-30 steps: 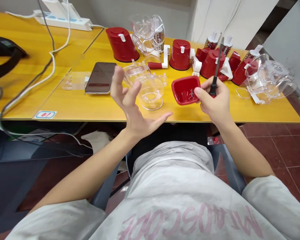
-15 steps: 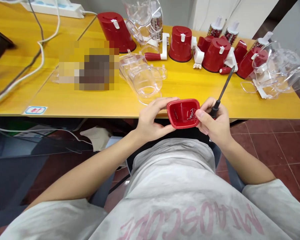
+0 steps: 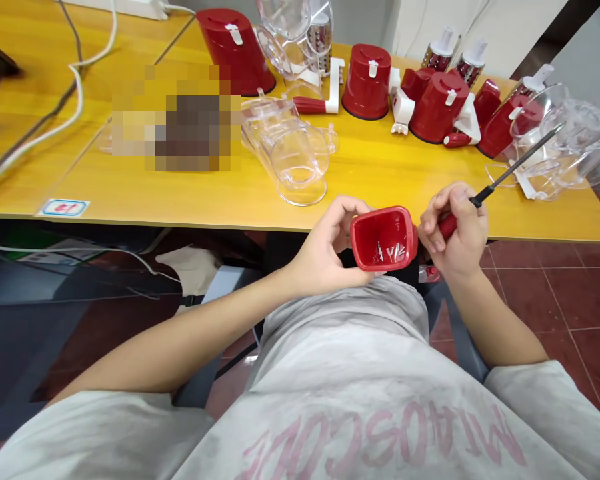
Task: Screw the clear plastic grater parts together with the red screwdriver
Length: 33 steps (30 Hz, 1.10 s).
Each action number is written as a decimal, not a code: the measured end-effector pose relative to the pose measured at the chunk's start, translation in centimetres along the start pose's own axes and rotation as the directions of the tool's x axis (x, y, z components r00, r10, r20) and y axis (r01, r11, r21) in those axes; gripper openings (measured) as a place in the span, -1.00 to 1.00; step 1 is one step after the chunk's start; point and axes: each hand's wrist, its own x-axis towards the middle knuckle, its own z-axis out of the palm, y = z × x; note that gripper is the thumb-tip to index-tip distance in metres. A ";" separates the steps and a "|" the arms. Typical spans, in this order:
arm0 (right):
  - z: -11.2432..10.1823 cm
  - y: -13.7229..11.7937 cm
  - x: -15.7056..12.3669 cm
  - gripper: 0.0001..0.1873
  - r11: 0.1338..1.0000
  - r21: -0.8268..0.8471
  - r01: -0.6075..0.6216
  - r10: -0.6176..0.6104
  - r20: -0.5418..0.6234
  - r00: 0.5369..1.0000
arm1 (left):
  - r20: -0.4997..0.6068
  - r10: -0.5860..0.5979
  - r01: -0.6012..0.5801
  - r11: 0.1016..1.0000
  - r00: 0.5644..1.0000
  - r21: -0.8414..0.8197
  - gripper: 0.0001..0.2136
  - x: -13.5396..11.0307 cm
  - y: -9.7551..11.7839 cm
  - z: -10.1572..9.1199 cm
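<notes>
A: Position of the red cup [image 3: 383, 229]?

B: In the air at the table [image 3: 180, 200], overlapping the near edge in view, right of that edge's midpoint. Mouth faces up and back toward the body. Inside, loose metal screws [image 3: 400, 252], or what look like screws, lie toward the near wall; count not possible.

A: Hands?

B: Left hand [image 3: 325, 257] grips the cup, fingers curved round its left side, thumb along the near side. Right hand [image 3: 463, 230] is folded round the red handle of 1 screwdriver [image 3: 489, 191], shaft aimed toward the table's right edge. Its fingertips sit at the cup's right wall; contact cannot be told.

A: Technique?

B: My judgement: hold the left grip firm and the mouth upward, so nothing spills. Point the shaft away while the right fingertips work near the rim. Further in over the table, a dropped screw should be easier to recover.

A: Surroundings?

B: A clear plastic housing [image 3: 300, 157] rests by the near edge, left of the cup. Toward the far edge, 1 red base [image 3: 367, 83] has a crank [image 3: 334, 87] to its left. Clear parts [image 3: 575, 133] crowd the right edge.
</notes>
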 end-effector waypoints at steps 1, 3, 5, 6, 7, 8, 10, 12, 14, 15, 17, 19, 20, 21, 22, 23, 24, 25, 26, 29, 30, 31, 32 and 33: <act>-0.3 0.4 0.4 -0.39 1.000 -0.019 0.019 -0.020 -0.037 0.999 | 0.014 -0.014 0.014 1.000 1.000 -0.018 -0.27 -0.2 0.1 0.2; -0.8 1.2 1.0 -0.35 0.996 -0.076 0.036 -0.043 -0.089 0.995 | 0.022 -0.050 0.051 0.998 0.999 -0.040 -0.27 -0.5 0.4 0.6; -1.3 2.0 1.4 -0.30 0.992 -0.124 0.035 -0.047 -0.093 0.995 | 0.039 -0.060 0.062 0.997 0.997 -0.049 -0.27 -0.6 1.0 0.9; -1.4 2.3 1.5 -0.29 0.989 -0.147 0.034 -0.046 -0.080 0.996 | 0.052 -0.053 0.055 0.997 0.997 -0.045 -0.28 -0.6 1.3 1.0; -1.5 2.5 1.6 -0.28 0.985 -0.170 0.040 -0.052 -0.064 0.997 | 0.058 -0.042 0.044 0.998 0.997 -0.034 -0.28 -0.5 1.6 1.0; -1.6 2.6 1.6 -0.28 0.980 -0.194 0.051 -0.062 -0.049 0.997 | 0.058 -0.030 0.032 0.999 0.998 -0.020 -0.28 -0.5 1.9 1.1; -1.6 2.7 1.6 -0.27 0.968 -0.239 0.076 -0.086 -0.032 0.996 | 0.049 -0.024 0.024 1.000 0.999 0.009 -0.26 -0.4 2.1 1.2; -1.7 2.7 1.5 -0.28 0.962 -0.260 0.089 -0.098 -0.020 0.995 | 0.037 -0.024 0.022 0.999 0.999 0.033 -0.26 -0.4 1.9 1.2; -1.8 2.7 1.3 -0.32 0.963 -0.256 0.086 -0.088 0.005 0.996 | 0.016 0.002 -0.004 0.998 1.000 0.067 -0.26 -0.3 1.3 1.0; -1.9 2.8 1.1 -0.35 0.966 -0.246 0.084 -0.079 0.027 0.996 | -0.005 0.025 -0.024 0.995 1.000 0.096 -0.26 -0.2 1.0 0.8; -2.3 2.8 0.9 -0.44 0.973 -0.218 0.079 -0.057 0.102 0.993 | -0.047 0.069 -0.060 0.984 0.996 0.168 -0.27 0.2 0.4 0.1; -2.8 2.8 0.7 -0.52 0.976 -0.203 0.083 -0.045 0.188 0.981 | -0.065 0.075 -0.058 0.971 0.995 0.232 -0.27 0.6 0.1 -1.0; -3.0 2.8 0.7 -0.52 0.975 -0.206 0.089 -0.041 0.228 0.973 | -0.068 0.061 -0.042 0.967 0.996 0.252 -0.25 0.8 0.1 -1.6; -3.2 2.8 0.7 -0.48 0.973 -0.214 0.091 -0.032 0.262 0.965 | -0.070 0.043 -0.023 0.964 0.997 0.266 -0.23 1.0 0.1 -2.1; -3.3 2.7 0.8 -0.40 0.970 -0.228 0.086 -0.017 0.289 0.957 | -0.067 0.027 -0.007 0.960 0.997 0.278 -0.19 1.1 0.1 -2.6; -3.3 2.6 0.8 -0.31 0.968 -0.241 0.072 0.007 0.311 0.950 | -0.052 0.019 -0.003 0.956 0.998 0.292 -0.16 1.1 0.2 -3.1; -3.3 2.4 0.9 -0.20 0.966 -0.253 0.049 0.038 0.327 0.944 | -0.025 0.021 -0.012 0.951 0.999 0.308 -0.12 1.1 0.2 -3.5; -3.2 2.3 0.9 -0.10 0.966 -0.259 0.024 0.067 0.336 0.939 | 0.011 0.031 -0.033 0.945 0.999 0.325 -0.09 1.1 0.2 -3.7; -3.0 2.1 0.9 -0.02 0.966 -0.259 0.003 0.088 0.341 0.936 | 0.049 0.047 -0.061 0.938 0.998 0.341 -0.07 1.0 0.3 -3.9; -2.7 2.1 0.6 0.04 0.969 -0.247 0.008 0.088 0.374 0.923 | 0.119 0.086 -0.125 0.917 0.989 0.380 -0.03 0.9 0.4 -4.2; -2.6 2.2 0.5 0.01 0.970 -0.240 0.032 0.067 0.389 0.919 | 0.124 0.086 -0.129 0.909 0.989 0.395 -0.03 0.8 0.5 -4.3; -2.7 2.3 0.4 -0.01 0.971 -0.234 0.059 0.041 0.404 0.914 | 0.127 0.088 -0.133 0.902 0.988 0.411 -0.01 0.9 0.6 -4.3; -2.7 2.5 0.2 -0.01 0.970 -0.229 0.086 0.018 0.416 0.909 | 0.130 0.093 -0.141 0.894 0.987 0.425 0.01 0.9 0.8 -4.4; -2.8 2.7 0.1 0.00 0.968 -0.228 0.107 -0.001 0.423 0.906 | 0.134 0.105 -0.154 0.887 0.985 0.435 0.04 1.0 0.9 -4.4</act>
